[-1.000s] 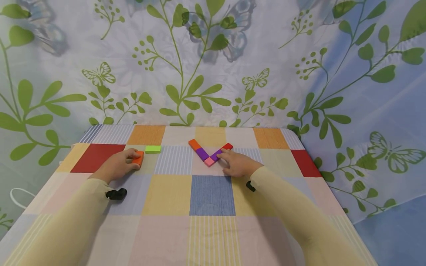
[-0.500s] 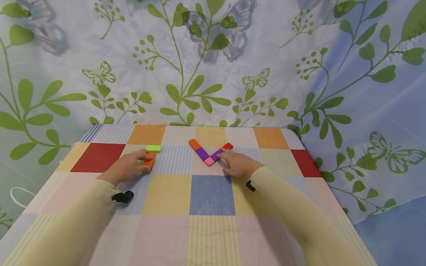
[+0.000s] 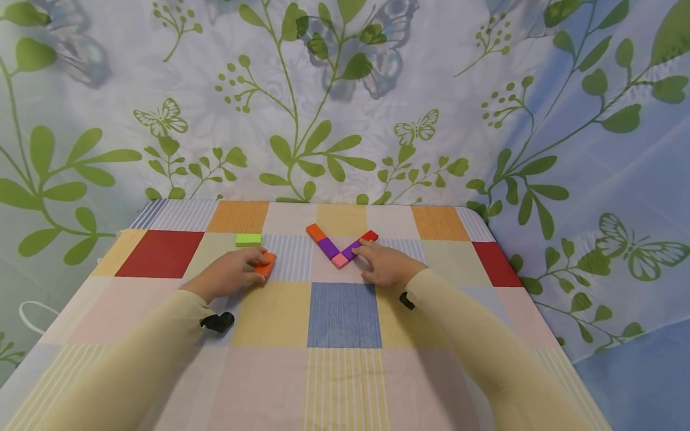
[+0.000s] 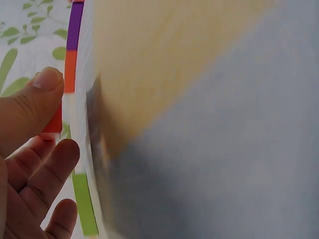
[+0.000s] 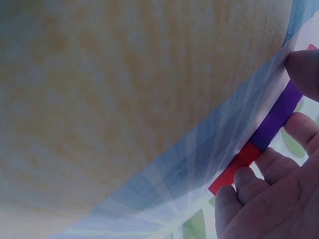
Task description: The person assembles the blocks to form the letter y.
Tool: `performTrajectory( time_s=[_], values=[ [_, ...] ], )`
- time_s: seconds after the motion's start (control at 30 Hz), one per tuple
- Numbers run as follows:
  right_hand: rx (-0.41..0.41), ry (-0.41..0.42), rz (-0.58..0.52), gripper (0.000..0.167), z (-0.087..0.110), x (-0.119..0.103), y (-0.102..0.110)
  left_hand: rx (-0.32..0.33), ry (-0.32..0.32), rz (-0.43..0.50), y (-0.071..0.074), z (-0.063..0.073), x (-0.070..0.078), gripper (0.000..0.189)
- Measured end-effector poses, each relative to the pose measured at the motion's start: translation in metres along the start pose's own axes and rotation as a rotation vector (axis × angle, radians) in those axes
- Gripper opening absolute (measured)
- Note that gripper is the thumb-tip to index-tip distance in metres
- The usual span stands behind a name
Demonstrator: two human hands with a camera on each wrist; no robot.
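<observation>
Pinched between thumb and fingers of the left hand (image 3: 229, 274): an orange rectangular block (image 3: 266, 267), jutting past the fingertips on the side toward the right hand (image 3: 390, 265). Probably gripped this way to keep much of the block uncovered and easy to turn. Thumb and fingers clamped only by the block's thickness; remaining left fingers loosely bent and spread, apparently free of any load. Hard to tell from either view whether clear of the patchwork tablecloth (image 3: 269, 383) or touching it.

Right hand low over the cloth, thumb parted from loosely bent fingers, fingertips along a purple rectangular block (image 3: 349, 252) and close against a red block (image 3: 369, 236) at its end. Likely placed there to steady that row; pressure impossible to judge.

Just ahead of the right thumb, toward the left hand: a pink block (image 3: 339, 261) at the point of a V. Beyond it, on the V's side nearer the left hand, a second purple block (image 3: 327, 248), then a second orange block (image 3: 315, 232) at the far end. Laid nearly end to end, seemingly on purpose, as two slanting rows.

Just beyond the left hand, apart from the V: a lime-green rectangular block (image 3: 248, 240), flat and untouched.
</observation>
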State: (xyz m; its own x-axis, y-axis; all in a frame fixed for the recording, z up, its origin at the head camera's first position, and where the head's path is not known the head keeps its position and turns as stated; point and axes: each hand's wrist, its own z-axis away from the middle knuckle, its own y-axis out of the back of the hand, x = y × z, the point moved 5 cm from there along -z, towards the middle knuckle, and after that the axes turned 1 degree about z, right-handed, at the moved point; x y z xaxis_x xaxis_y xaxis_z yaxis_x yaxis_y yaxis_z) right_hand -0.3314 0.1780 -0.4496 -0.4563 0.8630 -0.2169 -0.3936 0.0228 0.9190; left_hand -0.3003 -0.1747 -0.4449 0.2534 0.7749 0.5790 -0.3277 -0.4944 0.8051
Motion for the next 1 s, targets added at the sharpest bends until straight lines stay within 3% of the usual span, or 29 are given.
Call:
performTrajectory(
  time_s=[0.6, 1.0],
  values=[
    [0.012, 0.004, -0.005, 0.067, 0.0, 0.0, 0.0, -0.042, -0.126, -0.031, -0.028, -0.016, 0.038, 0.06],
    [0.015, -0.003, 0.002, 0.067, -0.001, 0.001, -0.001, -0.068, -0.218, -0.049, -0.044, -0.03, 0.068, 0.043]
  ],
)
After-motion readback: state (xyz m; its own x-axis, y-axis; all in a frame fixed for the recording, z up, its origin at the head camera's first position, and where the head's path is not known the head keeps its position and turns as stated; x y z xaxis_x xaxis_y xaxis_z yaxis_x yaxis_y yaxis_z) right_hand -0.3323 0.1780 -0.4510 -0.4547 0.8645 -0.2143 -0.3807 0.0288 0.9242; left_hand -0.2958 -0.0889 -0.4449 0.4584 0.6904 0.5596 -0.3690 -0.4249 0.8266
